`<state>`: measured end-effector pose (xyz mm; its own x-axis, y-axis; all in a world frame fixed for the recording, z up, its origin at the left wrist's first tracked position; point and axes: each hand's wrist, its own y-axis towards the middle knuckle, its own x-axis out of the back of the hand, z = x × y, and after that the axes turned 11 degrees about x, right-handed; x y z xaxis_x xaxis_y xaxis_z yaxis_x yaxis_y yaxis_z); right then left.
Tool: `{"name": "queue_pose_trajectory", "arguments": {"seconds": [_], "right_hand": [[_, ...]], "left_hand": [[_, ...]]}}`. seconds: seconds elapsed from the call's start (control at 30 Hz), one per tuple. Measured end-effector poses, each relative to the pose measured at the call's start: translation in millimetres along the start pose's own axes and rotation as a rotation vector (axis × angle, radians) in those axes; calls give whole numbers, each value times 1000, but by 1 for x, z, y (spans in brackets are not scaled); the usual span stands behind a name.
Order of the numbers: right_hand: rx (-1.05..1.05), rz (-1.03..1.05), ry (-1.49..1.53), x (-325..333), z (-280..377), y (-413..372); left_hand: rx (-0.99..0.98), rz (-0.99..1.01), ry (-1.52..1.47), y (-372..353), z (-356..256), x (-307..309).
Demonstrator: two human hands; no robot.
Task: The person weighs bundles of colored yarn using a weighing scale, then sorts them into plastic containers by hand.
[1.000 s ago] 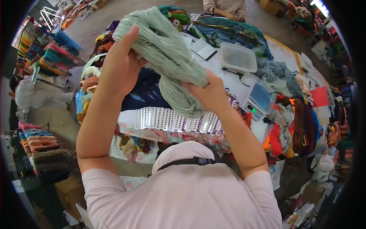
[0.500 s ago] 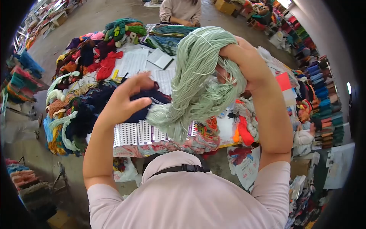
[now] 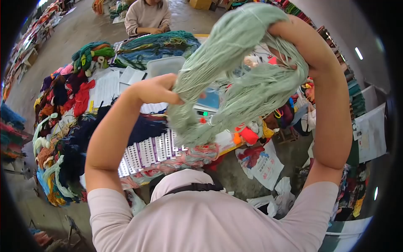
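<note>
A large pale green yarn skein [image 3: 235,38] is held up as an open loop above the table. My right hand [image 3: 296,42] grips its upper right part, with the fingers passing through the loop. On the other side, my left hand [image 3: 161,89] is closed around the skein's left end, its fingertips partly hidden behind the strands. Under my left forearm lies dark navy yarn [image 3: 96,130]. Cards with rows of small dark dots [image 3: 145,153] lie along the near table edge, below the skein.
Colored yarn bundles cover the table [image 3: 226,148]: red [image 3: 84,98], green [image 3: 86,54] and blue-green [image 3: 159,44]. A clear plastic tub [image 3: 164,66] and paper sheets [image 3: 105,88] lie among them. Across the table sits another person [image 3: 147,19]. Plastic bags [image 3: 262,166] are below the right edge.
My left hand, apart from the skein before, has closed on its left end. My right hand has moved up and right, spreading the skein into a wider loop. The view has turned to the right.
</note>
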<state>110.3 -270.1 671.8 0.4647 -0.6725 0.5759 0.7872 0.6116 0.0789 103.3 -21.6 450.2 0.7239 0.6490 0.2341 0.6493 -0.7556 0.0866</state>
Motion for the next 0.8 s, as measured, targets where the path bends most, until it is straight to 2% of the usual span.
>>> {"name": "queue_pose_trajectory", "arguments": {"seconds": [0.07, 0.1, 0.13, 0.17, 0.2, 0.23, 0.27, 0.3, 0.33, 0.37, 0.43, 0.47, 0.5, 0.53, 0.57, 0.6, 0.67, 0.7, 0.73, 0.77, 0.8], "right_hand": [[146, 86, -132, 29, -21, -12], [248, 140, -204, 44, -33, -17], [255, 132, -194, 57, -42, -19], [326, 159, -208, 68, -51, -22], [389, 170, -220, 77, -60, -27], [317, 130, -201, 83, -64, -33], [330, 162, -47, 87, -81, -32], [360, 193, 100, 90, -101, -28], [430, 179, 33, 89, -120, -25], [500, 169, -34, 90, -143, -23], [499, 182, -6, 93, -189, -38], [466, 144, 73, 104, -225, -48], [432, 111, 151, 116, -265, -60], [265, 67, 345, 137, -312, -71], [183, -135, 236, 155, -371, -87], [55, -337, 288, 169, -452, -103], [-312, -642, -6, 198, -614, -160], [-439, -625, -462, 205, -639, -193], [-429, -721, -581, 202, -682, -220], [-589, -686, -629, 201, -699, -235], [-585, -669, -655, 199, -707, -242]], "left_hand": [[56, 204, 2, 3, -8, 10], [60, 272, -134, -1, -19, 7], [69, 345, -267, -5, -28, 1], [-43, 459, -389, -5, -32, -3], [-20, 487, -377, 16, -39, -8], [-139, 735, -391, 44, -45, -16], [-268, 996, -423, 73, -48, -30], [-118, 793, -664, 81, -49, -65], [40, 559, -871, 86, -51, -93], [146, 751, -852, 115, -54, -96], [19, 636, -1215, 151, -54, -124], [-50, 434, -1130, 164, -49, -130], [-90, 330, -1153, 172, -38, -131], [-139, 221, -1170, 178, -29, -130], [-27, -40, -1282, 180, -44, -135], [-29, -56, -1216, 173, -40, -132], [-86, -56, -1098, 160, -42, -132], [-172, 34, -1084, 165, -53, -135], [-207, 85, -1086, 170, -61, -138], [-221, -8, -966, 187, -69, -143], [-128, -190, -961, 188, -66, -146]]}}
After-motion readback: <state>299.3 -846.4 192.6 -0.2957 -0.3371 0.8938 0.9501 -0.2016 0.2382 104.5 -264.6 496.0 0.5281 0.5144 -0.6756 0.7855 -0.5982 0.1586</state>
